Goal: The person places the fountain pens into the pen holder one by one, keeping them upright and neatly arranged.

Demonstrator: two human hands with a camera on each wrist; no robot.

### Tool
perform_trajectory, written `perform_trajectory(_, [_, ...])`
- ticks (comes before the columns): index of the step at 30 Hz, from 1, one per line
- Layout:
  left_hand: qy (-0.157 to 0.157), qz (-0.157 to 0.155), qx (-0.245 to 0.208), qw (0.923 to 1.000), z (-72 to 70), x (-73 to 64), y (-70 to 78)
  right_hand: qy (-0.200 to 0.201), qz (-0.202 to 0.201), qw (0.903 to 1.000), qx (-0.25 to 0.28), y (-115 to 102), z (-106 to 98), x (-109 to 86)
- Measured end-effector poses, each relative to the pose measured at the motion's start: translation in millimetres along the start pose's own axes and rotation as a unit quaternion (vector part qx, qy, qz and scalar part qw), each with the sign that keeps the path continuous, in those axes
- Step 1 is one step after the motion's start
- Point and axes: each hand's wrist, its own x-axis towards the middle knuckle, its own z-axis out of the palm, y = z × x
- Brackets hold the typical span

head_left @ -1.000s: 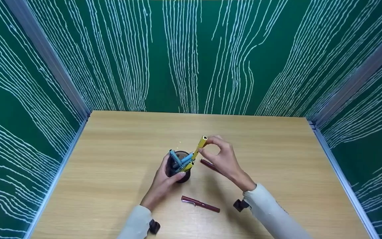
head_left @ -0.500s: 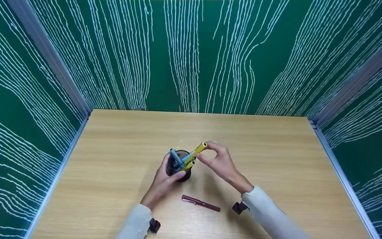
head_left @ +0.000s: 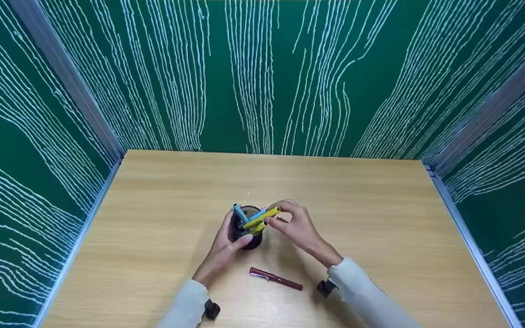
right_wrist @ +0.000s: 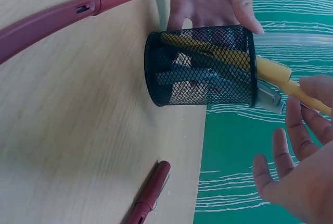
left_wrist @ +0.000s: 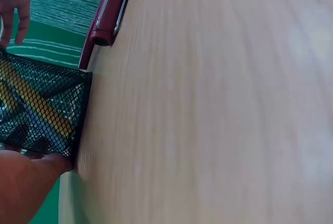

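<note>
My left hand holds a black mesh pen holder upright on the table, fingers and thumb around its side. Blue pens and a yellow pen stick out over the rim. With thumb and fingertips, my right hand pinches the upper end of another yellow pen, which leans low to the right, its lower part in the holder. Through the mesh, yellow and blue pen bodies show in the right wrist view.
A dark red pen with a clip lies on the wooden table, in front of the holder. A second red pen lies beyond, hidden by my right hand in the head view. Green panels with white lines enclose the table.
My right hand has come down with the yellow pen, which has sunk further into the holder and tilted lower. My left hand stays on the holder. The farther red pen is now covered in the head view.
</note>
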Motion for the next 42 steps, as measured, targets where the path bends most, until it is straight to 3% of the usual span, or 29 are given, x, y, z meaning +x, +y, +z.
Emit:
perform_trajectory(7, [-0.015,-0.005,-0.021,0.9997,-4.4,2.1,1.2,-0.01,0.007,0.9999,0.001,-1.4,-0.3,0.7])
perform_trajectory(13, [-0.011,-0.026,-0.03,0.9992,-7.1,2.6,3.3,0.007,0.02,0.9998,-0.002,1.2,-6.4,-2.4])
perform_trajectory(23, [-0.008,-0.041,-0.044,0.9982,-9.0,2.5,6.1,0.025,0.038,0.9988,-0.018,26.6,-20.1,-15.9])
perform_trajectory(28, [-0.014,-0.034,-0.047,0.9982,-10.4,5.0,7.9,0.029,0.062,0.9975,-0.016,39.9,-27.2,-23.2])
perform_trajectory(42, [-0.02,-0.041,-0.032,0.9984,-12.7,4.9,9.0,0.03,0.092,0.9947,-0.034,68.4,-35.8,-37.1])
